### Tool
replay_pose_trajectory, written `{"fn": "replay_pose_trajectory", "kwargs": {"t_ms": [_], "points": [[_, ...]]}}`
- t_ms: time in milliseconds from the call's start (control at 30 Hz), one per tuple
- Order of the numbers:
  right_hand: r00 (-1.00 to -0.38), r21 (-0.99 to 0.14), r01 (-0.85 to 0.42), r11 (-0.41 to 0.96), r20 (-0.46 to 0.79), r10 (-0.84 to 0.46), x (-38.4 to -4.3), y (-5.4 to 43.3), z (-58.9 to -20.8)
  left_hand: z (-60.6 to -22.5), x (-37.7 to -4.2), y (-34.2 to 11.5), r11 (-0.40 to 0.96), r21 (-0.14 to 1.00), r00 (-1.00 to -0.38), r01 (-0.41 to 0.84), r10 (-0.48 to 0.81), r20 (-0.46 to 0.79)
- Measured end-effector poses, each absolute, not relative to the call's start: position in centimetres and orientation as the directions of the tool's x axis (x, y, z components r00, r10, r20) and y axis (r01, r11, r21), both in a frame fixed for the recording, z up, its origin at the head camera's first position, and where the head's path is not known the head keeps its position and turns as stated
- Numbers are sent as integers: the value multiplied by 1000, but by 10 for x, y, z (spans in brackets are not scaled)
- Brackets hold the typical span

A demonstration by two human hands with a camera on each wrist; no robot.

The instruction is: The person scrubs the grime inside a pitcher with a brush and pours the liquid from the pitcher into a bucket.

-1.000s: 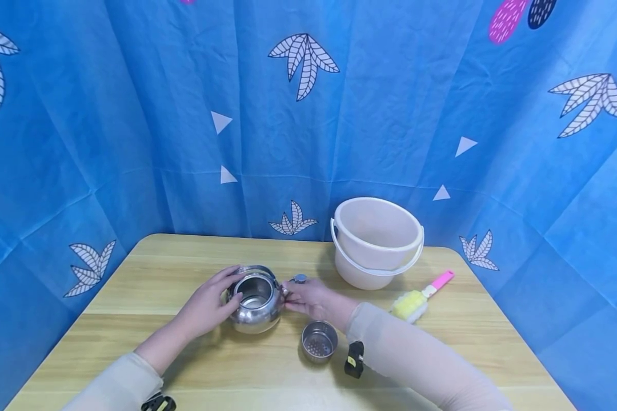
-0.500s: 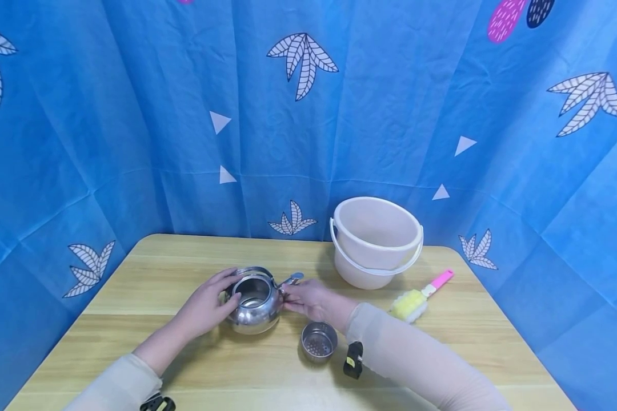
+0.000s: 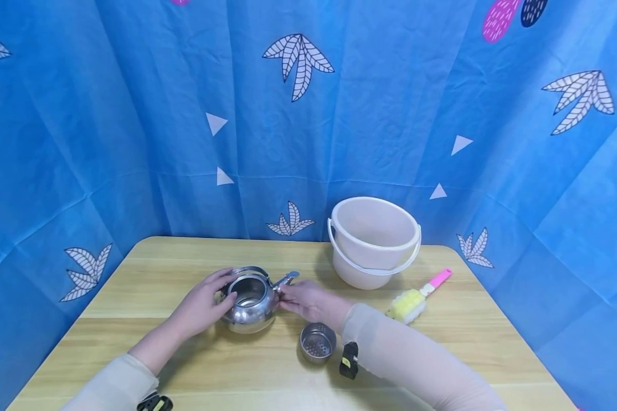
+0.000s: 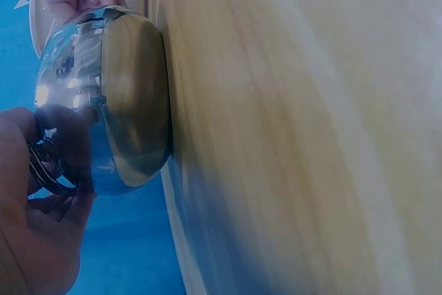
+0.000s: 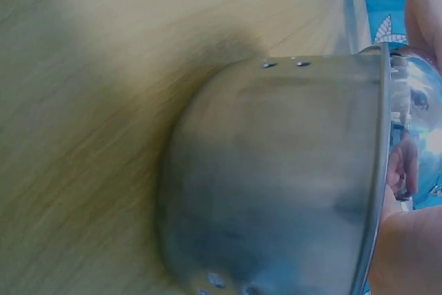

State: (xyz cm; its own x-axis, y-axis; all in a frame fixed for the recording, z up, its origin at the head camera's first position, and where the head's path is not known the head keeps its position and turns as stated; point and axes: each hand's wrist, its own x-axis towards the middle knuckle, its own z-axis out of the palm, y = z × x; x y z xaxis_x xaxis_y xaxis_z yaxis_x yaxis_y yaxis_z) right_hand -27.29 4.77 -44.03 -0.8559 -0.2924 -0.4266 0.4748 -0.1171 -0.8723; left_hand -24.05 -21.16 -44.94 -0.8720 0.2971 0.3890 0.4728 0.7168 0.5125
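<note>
A shiny steel kettle (image 3: 251, 317) stands upright on the table, its round mouth uncovered. My left hand (image 3: 199, 303) grips it from the left, thumb near the rim and fingers round the far side by the folded handle. On the right, my right hand (image 3: 308, 300) pinches the kettle at the base of its spout (image 3: 287, 278), whose bright tip shows above the fingers. A small perforated steel strainer (image 3: 317, 343) sits below the right wrist; it fills much of the right wrist view as a smooth steel cup wall (image 5: 276, 164).
A white bucket (image 3: 365, 276) with its handle hanging down stands at the back right. Beside it lies a brush with a yellow and white sponge head (image 3: 407, 306) and pink handle (image 3: 439, 278). A blue patterned curtain (image 3: 308, 142) surrounds the wooden table (image 3: 236, 371).
The spout's tip has swung slightly and shows more of its length above my right fingers. Both hands keep their hold on the kettle; the head view has shifted a little.
</note>
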Motion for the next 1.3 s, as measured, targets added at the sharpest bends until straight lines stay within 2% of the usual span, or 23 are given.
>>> {"fn": "replay_pose_trajectory", "kwargs": {"t_ms": [800,1300], "points": [[-871,-898,435,-71,-400,-286,-271,42,-437,-447,-239,-213,717,509,-868,477,293,401],[-870,-897,433,-91,-388,-305,-268,58,-424,-436,-231,-210,752,516,-902,411,251,352]]}}
